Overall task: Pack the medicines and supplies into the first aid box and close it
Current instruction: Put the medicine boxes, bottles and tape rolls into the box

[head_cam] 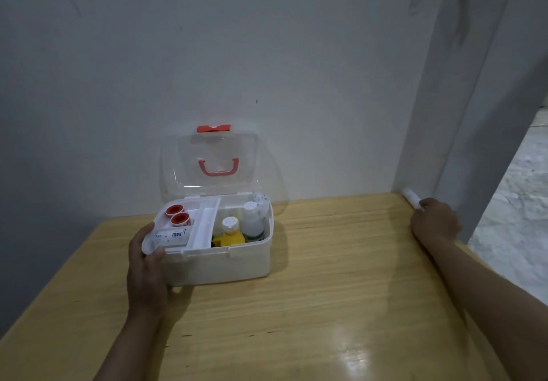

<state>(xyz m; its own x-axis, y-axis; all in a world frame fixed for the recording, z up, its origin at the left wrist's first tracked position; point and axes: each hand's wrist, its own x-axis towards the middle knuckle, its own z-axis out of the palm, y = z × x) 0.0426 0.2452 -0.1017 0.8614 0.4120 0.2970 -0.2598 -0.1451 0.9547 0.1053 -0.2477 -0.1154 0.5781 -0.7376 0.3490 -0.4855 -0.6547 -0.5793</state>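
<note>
The first aid box (219, 259) sits mid table, near the far wall, w/ its clear lid (212, 164) up so things can go in. Bottles and tape rolls (177, 214) are inside already. The left hand (146, 265) holds the box's near-left corner, prob. to keep it from sliding. Far right, the right hand (434, 220) curls round a white roll (412, 198) by the wall, likely the last item.

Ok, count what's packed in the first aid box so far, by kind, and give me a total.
Red-capped rolls: 2
Bottles, white, yellow, and patterned: 3
Labelled flat pack: 1
Total: 6
The white roll in the right hand isn't counted.
</note>
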